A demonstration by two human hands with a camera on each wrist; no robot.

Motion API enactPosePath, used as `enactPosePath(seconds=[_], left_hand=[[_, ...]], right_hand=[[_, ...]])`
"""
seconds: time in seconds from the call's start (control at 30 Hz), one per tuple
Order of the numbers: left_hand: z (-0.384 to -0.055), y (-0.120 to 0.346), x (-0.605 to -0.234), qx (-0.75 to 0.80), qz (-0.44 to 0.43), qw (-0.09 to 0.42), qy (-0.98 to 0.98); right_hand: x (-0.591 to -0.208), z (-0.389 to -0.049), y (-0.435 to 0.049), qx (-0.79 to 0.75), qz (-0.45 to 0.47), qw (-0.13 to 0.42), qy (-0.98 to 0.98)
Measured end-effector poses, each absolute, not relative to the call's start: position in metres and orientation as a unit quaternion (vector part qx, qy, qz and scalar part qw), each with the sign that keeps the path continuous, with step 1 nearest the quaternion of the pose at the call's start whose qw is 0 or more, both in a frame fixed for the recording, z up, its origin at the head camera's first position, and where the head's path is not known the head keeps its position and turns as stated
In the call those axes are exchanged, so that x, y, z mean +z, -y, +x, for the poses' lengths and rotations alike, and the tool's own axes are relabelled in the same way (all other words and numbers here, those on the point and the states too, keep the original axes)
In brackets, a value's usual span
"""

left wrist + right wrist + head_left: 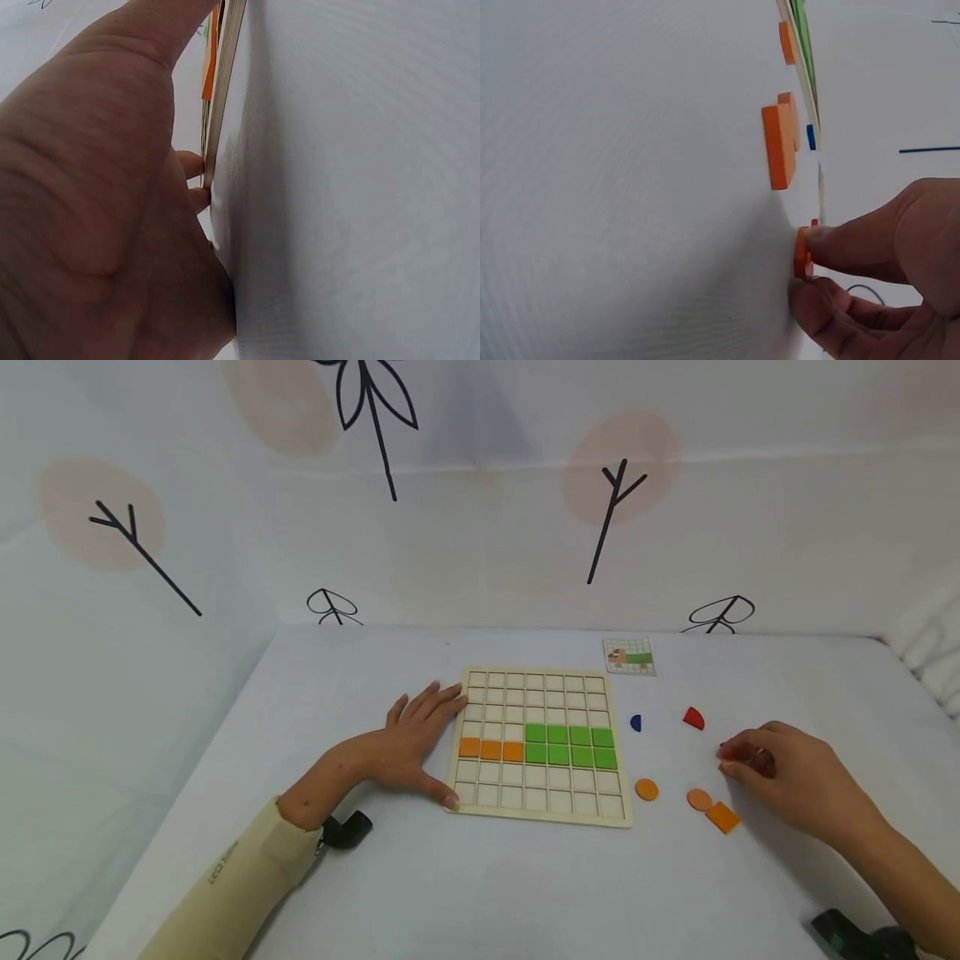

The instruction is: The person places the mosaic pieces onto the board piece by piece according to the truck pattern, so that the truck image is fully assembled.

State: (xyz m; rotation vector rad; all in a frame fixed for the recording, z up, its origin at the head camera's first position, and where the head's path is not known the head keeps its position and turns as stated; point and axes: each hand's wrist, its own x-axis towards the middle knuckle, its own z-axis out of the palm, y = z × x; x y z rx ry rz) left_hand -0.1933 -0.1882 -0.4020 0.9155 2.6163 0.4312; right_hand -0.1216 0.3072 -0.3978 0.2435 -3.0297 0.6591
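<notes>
My left hand (408, 739) rests along the left side of a wooden grid board (517, 820), its fingers spread and straight, thumb at the lower left corner. Two rows of green squares (558, 744) fill cells on the board's right half, and three orange squares (491, 750) lie in a row left of them. To the right of the board, my right hand (798, 777) pinches a small orange piece (802, 253) between thumb and fingers, close over the table. Its exact shape is mostly hidden by the fingers.
Between board and right hand lie an orange disc (647, 789), a paler disc (699, 800) touching an orange square (723, 817), a red quarter-circle piece (694, 718) and a blue half-circle piece (636, 723). Behind them is a picture card (630, 657). A patterned cloth (480, 543) hangs at the back.
</notes>
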Motion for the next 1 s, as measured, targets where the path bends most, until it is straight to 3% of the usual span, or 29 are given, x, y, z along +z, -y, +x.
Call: enactPosePath(seconds=[0.4, 0.73, 1.0], left_hand=[[-0.193, 0.188, -0.404, 0.148, 0.320, 0.166, -0.921], [-0.195, 0.187, -0.402, 0.152, 0.320, 0.168, -0.920], [-0.194, 0.187, -0.400, 0.156, 0.314, 0.174, -0.920]], right_hand=[[-0.393, -0.122, -0.300, 0.206, 0.085, -0.046, 0.974], [-0.378, -0.125, -0.254, 0.252, 0.138, 0.009, 0.958], [-0.370, -0.147, -0.189, 0.304, 0.221, 0.014, 0.927]])
